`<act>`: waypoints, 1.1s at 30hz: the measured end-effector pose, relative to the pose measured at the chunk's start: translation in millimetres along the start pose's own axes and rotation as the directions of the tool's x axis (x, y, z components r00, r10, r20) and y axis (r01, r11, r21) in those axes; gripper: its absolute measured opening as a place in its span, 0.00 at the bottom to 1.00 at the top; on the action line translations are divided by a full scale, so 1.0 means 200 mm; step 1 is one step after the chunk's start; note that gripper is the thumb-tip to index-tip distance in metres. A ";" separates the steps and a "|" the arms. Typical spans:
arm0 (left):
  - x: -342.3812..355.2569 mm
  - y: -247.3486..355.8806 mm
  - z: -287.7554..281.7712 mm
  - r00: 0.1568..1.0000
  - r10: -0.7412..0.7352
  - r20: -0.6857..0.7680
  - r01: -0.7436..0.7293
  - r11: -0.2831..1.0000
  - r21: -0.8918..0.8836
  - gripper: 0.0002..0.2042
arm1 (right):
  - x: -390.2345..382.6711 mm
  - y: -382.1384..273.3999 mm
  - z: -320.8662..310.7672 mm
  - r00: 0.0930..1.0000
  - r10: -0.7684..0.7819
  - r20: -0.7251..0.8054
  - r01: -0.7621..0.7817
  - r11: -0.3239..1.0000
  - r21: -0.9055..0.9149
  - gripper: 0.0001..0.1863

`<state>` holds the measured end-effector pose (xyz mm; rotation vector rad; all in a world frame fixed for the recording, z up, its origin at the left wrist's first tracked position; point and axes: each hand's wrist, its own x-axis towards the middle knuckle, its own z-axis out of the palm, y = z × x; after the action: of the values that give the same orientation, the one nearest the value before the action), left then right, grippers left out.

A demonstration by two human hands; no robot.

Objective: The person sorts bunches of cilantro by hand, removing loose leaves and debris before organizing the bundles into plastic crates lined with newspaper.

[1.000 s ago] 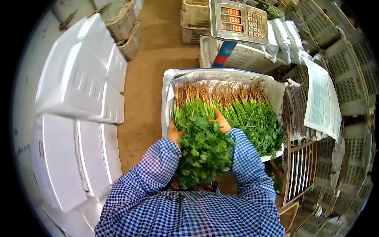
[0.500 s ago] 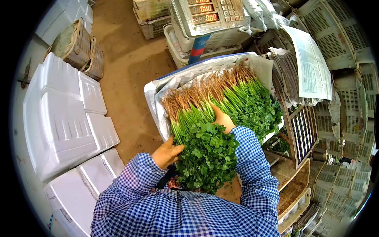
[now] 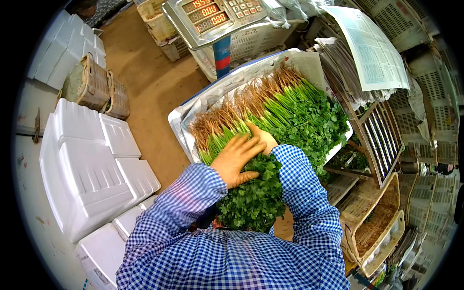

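A white foam box (image 3: 174, 117), lined with paper, holds rows of coriander (image 3: 309, 116), brown roots at the far side and leaves toward me. A large leafy bunch of coriander (image 3: 256, 200) hangs over the near side, close to my body. My left hand (image 3: 239, 158) lies on top of this bunch with its fingers spread, back of the hand up. Just beyond it, my right hand (image 3: 263, 137) grips the same bunch at its stems from the right. Some of the right fingers are hidden by the stems and the left hand.
Beyond the box stands a scale (image 3: 212, 19) with a lit display on a blue post (image 3: 222, 55). White foam boxes (image 3: 96, 169) are stacked at left. To the right are a pile of paper sheets (image 3: 348, 72), a slatted metal frame (image 3: 379, 140) and plastic crates (image 3: 372, 227).
My left hand has moved from the bunch's left side up and right onto its top, fingers spreading. The right hand stays at the stems. The view has shifted slightly.
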<state>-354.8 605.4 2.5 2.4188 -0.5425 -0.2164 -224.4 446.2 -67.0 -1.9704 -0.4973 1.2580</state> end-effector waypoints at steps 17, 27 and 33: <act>0.02 -0.01 0.01 0.977 0.059 0.205 -0.044 0.996 -0.077 0.43 | -0.80 0.05 0.10 0.275 0.423 -0.864 -0.271 0.896 0.352 0.41; 0.02 -0.01 0.01 0.968 0.049 0.246 -0.045 0.999 -0.023 0.44 | -0.59 -0.05 0.09 0.219 0.540 -0.813 -0.475 0.787 0.394 0.63; 0.01 -0.04 0.02 0.971 0.072 0.226 -0.065 0.997 -0.035 0.46 | -0.60 -0.06 0.09 0.107 0.384 -0.917 -0.430 0.849 0.306 0.59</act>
<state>-350.8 608.1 -4.7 2.3585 -0.7192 -0.4724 -293.5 382.4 10.1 -2.5379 0.7670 -0.0182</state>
